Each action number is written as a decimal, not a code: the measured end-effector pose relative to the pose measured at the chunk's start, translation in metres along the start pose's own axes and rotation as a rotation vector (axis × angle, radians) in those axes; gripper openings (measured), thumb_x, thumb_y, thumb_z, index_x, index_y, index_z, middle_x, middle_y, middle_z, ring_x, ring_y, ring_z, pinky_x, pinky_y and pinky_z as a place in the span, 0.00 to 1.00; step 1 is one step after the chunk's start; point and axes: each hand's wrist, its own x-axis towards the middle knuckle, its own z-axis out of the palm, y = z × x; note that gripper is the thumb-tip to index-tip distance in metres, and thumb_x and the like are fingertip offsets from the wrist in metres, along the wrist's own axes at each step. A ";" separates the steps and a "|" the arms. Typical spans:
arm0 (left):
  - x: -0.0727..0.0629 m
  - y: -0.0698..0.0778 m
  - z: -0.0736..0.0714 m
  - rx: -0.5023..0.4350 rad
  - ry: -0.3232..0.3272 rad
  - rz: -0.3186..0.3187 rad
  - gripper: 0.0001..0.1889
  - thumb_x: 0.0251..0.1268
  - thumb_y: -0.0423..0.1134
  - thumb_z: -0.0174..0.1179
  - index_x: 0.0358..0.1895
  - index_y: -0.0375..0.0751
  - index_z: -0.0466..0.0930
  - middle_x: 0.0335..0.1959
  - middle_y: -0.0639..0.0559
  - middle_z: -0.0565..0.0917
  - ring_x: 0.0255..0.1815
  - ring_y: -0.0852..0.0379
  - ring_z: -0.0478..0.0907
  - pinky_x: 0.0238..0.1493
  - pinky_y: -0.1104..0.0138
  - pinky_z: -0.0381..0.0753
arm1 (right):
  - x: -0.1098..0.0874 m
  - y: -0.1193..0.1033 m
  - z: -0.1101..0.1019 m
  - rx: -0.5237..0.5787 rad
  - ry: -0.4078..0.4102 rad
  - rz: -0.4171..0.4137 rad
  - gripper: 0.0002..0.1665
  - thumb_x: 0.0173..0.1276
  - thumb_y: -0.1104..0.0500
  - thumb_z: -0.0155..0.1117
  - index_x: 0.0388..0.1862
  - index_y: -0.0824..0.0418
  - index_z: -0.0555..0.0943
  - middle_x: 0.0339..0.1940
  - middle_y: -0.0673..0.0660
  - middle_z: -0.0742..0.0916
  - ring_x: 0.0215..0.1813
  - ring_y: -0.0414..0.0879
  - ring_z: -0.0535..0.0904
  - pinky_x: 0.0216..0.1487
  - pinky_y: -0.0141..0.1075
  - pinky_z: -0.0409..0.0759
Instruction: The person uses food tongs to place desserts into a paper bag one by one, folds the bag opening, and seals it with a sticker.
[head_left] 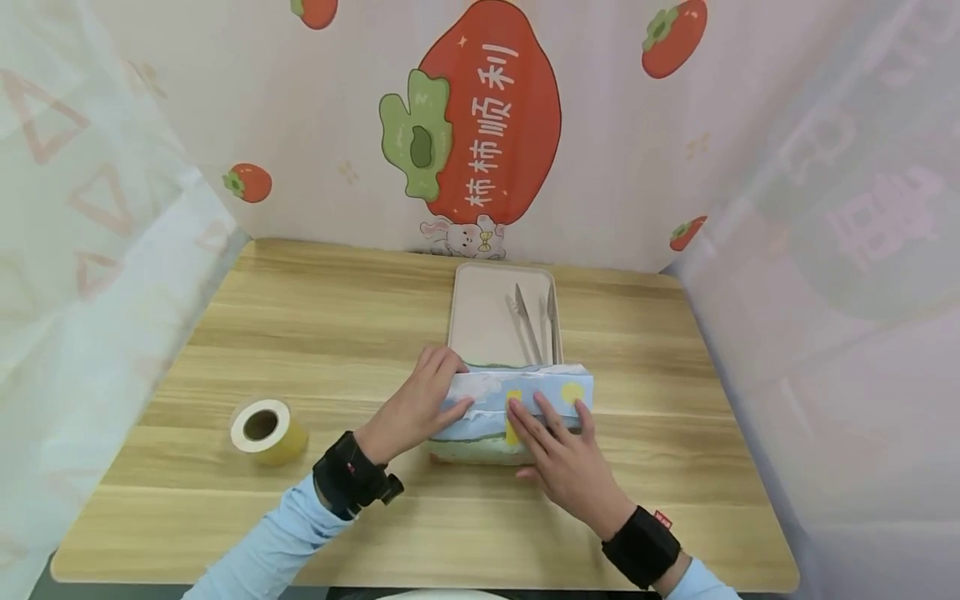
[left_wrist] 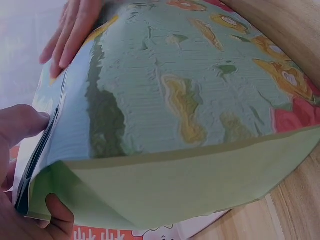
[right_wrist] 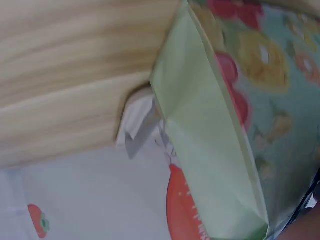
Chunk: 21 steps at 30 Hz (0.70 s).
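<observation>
A package in floral wrapping paper (head_left: 480, 429), pale blue on top with a plain light green end (left_wrist: 165, 190), lies before me on the table. At its left end my left hand (head_left: 420, 404) pinches the folded paper edge, thumb on top and a finger under the green fold. My right hand (head_left: 566, 462) rests on the top with its fingers extended. Its fingertips touch the paper by a yellow strip (head_left: 513, 400) across the seam. The right wrist view shows the package's other end, green and folded inward; only part of that hand appears there.
A roll of yellow tape (head_left: 270, 429) stands on the table to the left. Behind the package, a beige tray (head_left: 487, 308) holds two slim metal tools (head_left: 528, 323). Printed curtains (head_left: 322, 125) enclose the wooden table (head_left: 337, 308) at the back and sides.
</observation>
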 end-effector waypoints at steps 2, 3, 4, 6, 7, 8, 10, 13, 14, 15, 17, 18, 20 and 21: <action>0.001 -0.004 0.001 0.005 -0.004 -0.008 0.19 0.60 0.38 0.70 0.48 0.36 0.72 0.44 0.47 0.74 0.51 0.49 0.68 0.52 0.59 0.75 | -0.006 -0.005 0.009 -0.007 -0.017 -0.014 0.45 0.74 0.32 0.42 0.80 0.56 0.56 0.82 0.52 0.60 0.83 0.52 0.51 0.72 0.66 0.46; 0.000 -0.007 0.001 0.008 -0.003 -0.016 0.19 0.60 0.39 0.70 0.48 0.36 0.72 0.44 0.47 0.74 0.51 0.50 0.68 0.52 0.60 0.75 | -0.008 -0.008 0.014 -0.011 -0.022 -0.027 0.47 0.73 0.31 0.44 0.80 0.57 0.55 0.82 0.52 0.59 0.83 0.52 0.50 0.73 0.66 0.45; -0.001 -0.009 0.001 0.012 -0.002 -0.024 0.20 0.60 0.39 0.70 0.48 0.36 0.72 0.44 0.47 0.75 0.51 0.50 0.68 0.52 0.60 0.75 | -0.010 -0.011 0.018 -0.010 -0.032 -0.039 0.49 0.71 0.31 0.47 0.80 0.58 0.54 0.83 0.53 0.58 0.84 0.51 0.48 0.74 0.66 0.43; -0.002 -0.014 0.002 0.019 -0.005 -0.045 0.20 0.60 0.39 0.70 0.49 0.36 0.72 0.44 0.47 0.75 0.51 0.51 0.68 0.52 0.61 0.75 | -0.013 -0.017 0.026 -0.013 -0.055 -0.073 0.52 0.67 0.31 0.53 0.80 0.59 0.56 0.83 0.55 0.57 0.84 0.51 0.46 0.75 0.65 0.44; -0.003 -0.017 0.003 0.022 -0.006 -0.055 0.20 0.60 0.40 0.70 0.49 0.36 0.73 0.45 0.47 0.75 0.51 0.51 0.68 0.52 0.61 0.76 | -0.015 -0.019 0.029 -0.010 -0.073 -0.098 0.51 0.65 0.32 0.56 0.79 0.58 0.59 0.83 0.57 0.56 0.84 0.51 0.45 0.75 0.64 0.46; -0.004 -0.019 0.003 0.024 -0.007 -0.065 0.20 0.60 0.41 0.70 0.49 0.36 0.73 0.45 0.48 0.75 0.51 0.51 0.68 0.51 0.61 0.76 | -0.017 -0.022 0.032 -0.011 -0.088 -0.133 0.50 0.64 0.32 0.58 0.78 0.56 0.62 0.82 0.58 0.57 0.84 0.52 0.47 0.74 0.63 0.50; -0.006 -0.025 0.004 0.028 -0.016 -0.086 0.20 0.61 0.41 0.69 0.49 0.36 0.73 0.45 0.48 0.75 0.52 0.51 0.68 0.52 0.61 0.76 | -0.021 -0.025 0.036 0.033 -0.110 -0.204 0.44 0.63 0.36 0.64 0.74 0.53 0.69 0.81 0.59 0.61 0.82 0.53 0.53 0.72 0.60 0.60; -0.009 -0.035 0.003 0.037 -0.028 -0.105 0.20 0.61 0.42 0.69 0.50 0.37 0.72 0.46 0.49 0.75 0.52 0.52 0.68 0.51 0.60 0.76 | -0.024 -0.024 0.037 0.153 -0.094 -0.302 0.30 0.64 0.44 0.67 0.64 0.49 0.77 0.74 0.59 0.73 0.75 0.52 0.68 0.63 0.48 0.73; -0.010 -0.039 0.001 0.041 -0.032 -0.103 0.20 0.62 0.42 0.68 0.50 0.37 0.72 0.46 0.49 0.75 0.52 0.51 0.68 0.52 0.60 0.76 | -0.024 -0.022 0.036 0.199 -0.067 -0.325 0.24 0.67 0.47 0.66 0.61 0.50 0.79 0.70 0.58 0.77 0.71 0.50 0.73 0.59 0.45 0.76; -0.010 -0.042 -0.001 0.045 -0.035 -0.097 0.20 0.62 0.42 0.68 0.50 0.37 0.72 0.46 0.48 0.75 0.52 0.51 0.68 0.52 0.60 0.76 | -0.022 -0.020 0.035 0.243 -0.033 -0.334 0.19 0.71 0.50 0.62 0.58 0.51 0.80 0.67 0.57 0.79 0.67 0.49 0.77 0.55 0.42 0.78; -0.009 -0.049 -0.007 0.044 -0.042 -0.081 0.20 0.63 0.43 0.68 0.51 0.37 0.72 0.48 0.48 0.75 0.53 0.50 0.69 0.53 0.58 0.76 | -0.017 -0.011 0.031 0.297 0.051 -0.324 0.14 0.77 0.54 0.52 0.54 0.53 0.81 0.60 0.56 0.84 0.58 0.48 0.82 0.49 0.39 0.80; -0.009 -0.051 -0.008 0.029 -0.050 -0.075 0.21 0.63 0.44 0.67 0.52 0.36 0.72 0.49 0.47 0.75 0.54 0.50 0.69 0.55 0.57 0.76 | -0.015 -0.006 0.026 0.322 0.089 -0.306 0.16 0.79 0.54 0.46 0.53 0.54 0.81 0.57 0.56 0.85 0.55 0.47 0.82 0.49 0.39 0.81; -0.008 -0.054 -0.012 -0.013 -0.076 -0.090 0.23 0.65 0.45 0.66 0.56 0.36 0.72 0.52 0.46 0.76 0.57 0.49 0.70 0.58 0.56 0.76 | -0.009 0.008 0.017 0.363 0.190 -0.262 0.21 0.81 0.56 0.39 0.51 0.58 0.82 0.52 0.55 0.86 0.51 0.47 0.84 0.48 0.39 0.82; -0.008 -0.056 -0.014 -0.042 -0.087 -0.108 0.24 0.66 0.47 0.65 0.58 0.36 0.72 0.54 0.46 0.76 0.58 0.49 0.71 0.59 0.55 0.76 | -0.005 0.017 0.013 0.383 0.248 -0.234 0.22 0.81 0.57 0.38 0.50 0.59 0.83 0.50 0.56 0.87 0.50 0.47 0.84 0.47 0.39 0.82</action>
